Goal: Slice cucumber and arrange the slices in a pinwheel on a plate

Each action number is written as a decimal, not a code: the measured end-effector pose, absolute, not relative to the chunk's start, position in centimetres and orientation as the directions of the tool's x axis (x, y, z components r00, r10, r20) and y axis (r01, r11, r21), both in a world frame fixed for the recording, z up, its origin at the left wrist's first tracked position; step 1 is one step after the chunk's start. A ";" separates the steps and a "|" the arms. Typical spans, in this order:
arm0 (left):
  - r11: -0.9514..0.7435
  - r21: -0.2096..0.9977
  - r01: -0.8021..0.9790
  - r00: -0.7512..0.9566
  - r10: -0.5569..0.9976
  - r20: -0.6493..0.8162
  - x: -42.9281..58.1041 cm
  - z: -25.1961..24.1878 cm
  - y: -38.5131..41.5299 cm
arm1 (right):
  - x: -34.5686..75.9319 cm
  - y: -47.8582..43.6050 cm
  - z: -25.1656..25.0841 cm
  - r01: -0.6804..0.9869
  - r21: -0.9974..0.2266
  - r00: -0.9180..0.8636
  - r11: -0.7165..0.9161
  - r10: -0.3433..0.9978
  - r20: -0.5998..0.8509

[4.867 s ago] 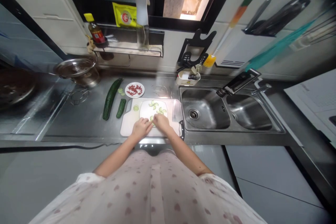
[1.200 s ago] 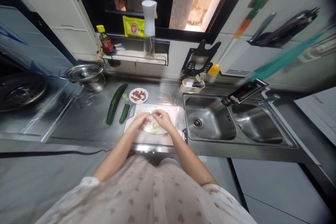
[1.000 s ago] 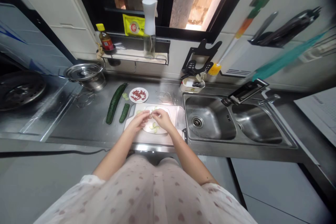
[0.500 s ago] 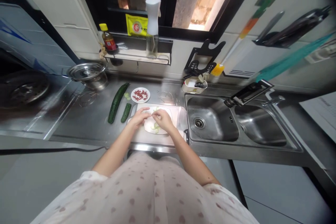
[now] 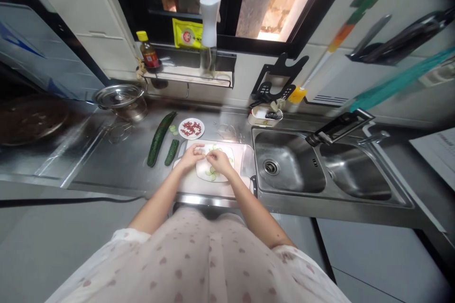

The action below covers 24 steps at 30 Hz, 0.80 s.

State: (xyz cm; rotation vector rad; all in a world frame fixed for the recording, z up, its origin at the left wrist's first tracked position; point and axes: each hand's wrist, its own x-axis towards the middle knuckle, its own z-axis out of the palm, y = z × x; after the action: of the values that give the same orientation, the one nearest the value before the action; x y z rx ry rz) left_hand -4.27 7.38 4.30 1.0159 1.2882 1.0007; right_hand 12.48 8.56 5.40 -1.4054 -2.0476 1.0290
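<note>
A white plate (image 5: 223, 175) with several pale green cucumber slices (image 5: 212, 173) on it rests on a light cutting board (image 5: 188, 187). Over the plate's left part is my left hand (image 5: 192, 157), fingers curled toward the thumb around something too small to make out. My right hand (image 5: 219, 161) meets it fingertip to fingertip above the plate, pinched closed, its contents hidden. Left of the board lie a cut piece of cucumber (image 5: 171, 152) and a long whole cucumber (image 5: 160, 139). A few slices (image 5: 173, 129) sit on the counter near a small plate (image 5: 181, 133) of chopped red bits.
A double sink (image 5: 289, 161) with a black faucet (image 5: 339, 128) is at the right. A lidded steel pot (image 5: 122, 102) stands at the back left. Behind, a wall shelf (image 5: 188, 77) holds a sauce bottle (image 5: 148, 52) and a spray bottle (image 5: 209, 33).
My left hand's fingers have curled in a little toward the right hand's fingertips. The whole view has shifted slightly; the plates and cucumbers stay in place.
</note>
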 end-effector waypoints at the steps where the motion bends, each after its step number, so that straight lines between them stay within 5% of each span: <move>1: 0.246 0.969 0.012 0.038 0.969 -0.246 -4.4 3.9 7.5 | 12.4 8.6 5.3 0.588 -0.787 -0.378 0.186 0.924 -0.064; 11: 0.151 0.943 0.298 0.073 0.981 -0.180 -5.1 0.2 8.5 | 11.6 9.0 4.0 0.722 -0.677 -0.385 0.143 0.896 -0.223; 24: 0.050 0.710 0.702 0.072 0.987 -0.141 -5.1 1.1 8.6 | 10.6 9.6 2.4 0.861 -0.469 -0.362 0.197 0.884 -0.295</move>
State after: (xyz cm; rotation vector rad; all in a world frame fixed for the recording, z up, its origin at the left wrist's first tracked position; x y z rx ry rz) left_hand -5.11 8.55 1.07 1.7116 1.6900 0.5680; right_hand 10.60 9.58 2.40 -1.7509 -2.3989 0.8950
